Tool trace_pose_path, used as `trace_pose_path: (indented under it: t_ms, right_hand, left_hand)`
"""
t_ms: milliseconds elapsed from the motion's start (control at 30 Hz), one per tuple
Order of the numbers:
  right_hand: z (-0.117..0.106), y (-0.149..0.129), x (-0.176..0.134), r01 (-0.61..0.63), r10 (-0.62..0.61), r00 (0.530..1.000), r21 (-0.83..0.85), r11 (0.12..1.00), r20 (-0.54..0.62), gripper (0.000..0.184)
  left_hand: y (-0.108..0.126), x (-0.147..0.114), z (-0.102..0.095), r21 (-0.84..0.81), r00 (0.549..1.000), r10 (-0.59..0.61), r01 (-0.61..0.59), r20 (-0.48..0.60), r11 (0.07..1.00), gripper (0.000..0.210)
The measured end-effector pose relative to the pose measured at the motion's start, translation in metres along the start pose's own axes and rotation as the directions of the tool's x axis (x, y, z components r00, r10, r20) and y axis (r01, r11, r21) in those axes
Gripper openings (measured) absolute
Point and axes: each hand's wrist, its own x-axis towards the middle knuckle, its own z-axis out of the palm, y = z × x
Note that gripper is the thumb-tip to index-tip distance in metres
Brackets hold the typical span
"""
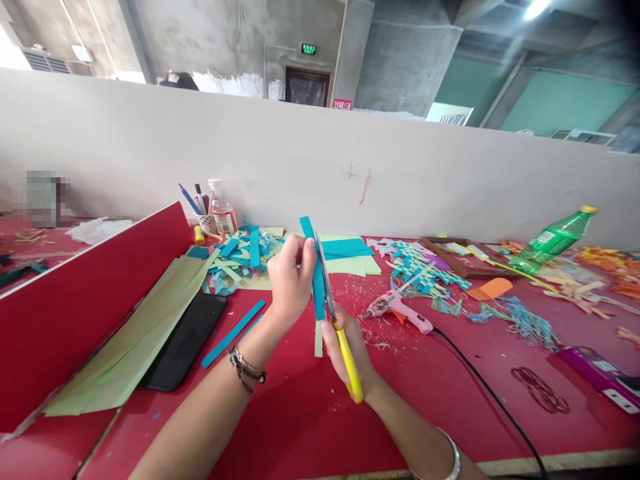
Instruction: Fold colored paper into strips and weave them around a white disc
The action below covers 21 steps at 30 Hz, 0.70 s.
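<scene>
My left hand [291, 275] is closed and pinches a blue paper strip [319, 293] that stands nearly upright in front of me. My right hand [353, 347] grips yellow-handled scissors [351, 365], their blades pointing up and away along the strip's right edge. The thumb of that hand is close to the strip's lower end. Whether the blades are parted is hard to tell. Below the strip lies a narrow pale green strip [319, 340]. On the red table [300, 427], left of my hands, rests a loose blue strip [233, 333].
Left: a black phone [185, 347], long green paper sheets [135, 327], a red divider [100, 300] and heaped paper scraps [240, 257]. Right: a pink glue gun [400, 310] with a black cord, woven paper pieces [425, 267], a tilted green bottle [555, 240] and a purple power strip [600, 377].
</scene>
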Motion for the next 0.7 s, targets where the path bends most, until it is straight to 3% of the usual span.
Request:
trace_pose_path:
  t_ms: [467, 567, 700]
  right_hand:
    - [0.002, -0.004, 0.001, -0.138, 0.14, 0.99, 0.136, 0.981, -0.005, 0.021]
    - [0.003, 0.003, 0.002, -0.139, 0.14, 0.99, 0.15, 0.979, 0.003, 0.024]
    - [0.003, 0.016, 0.003, -0.146, 0.149, 0.989, 0.142, 0.979, -0.006, 0.028]
  left_hand:
    - [-0.002, -0.001, -0.002, 0.001, 0.995, -0.086, 0.086, 0.048, 0.996, 0.03]
    - [0.002, 0.001, -0.01, -0.045, 0.988, -0.138, 0.141, 0.062, 0.989, 0.03]
    - [0.002, 0.007, -0.034, -0.1, 0.944, -0.27, 0.292, 0.188, 0.951, 0.031]
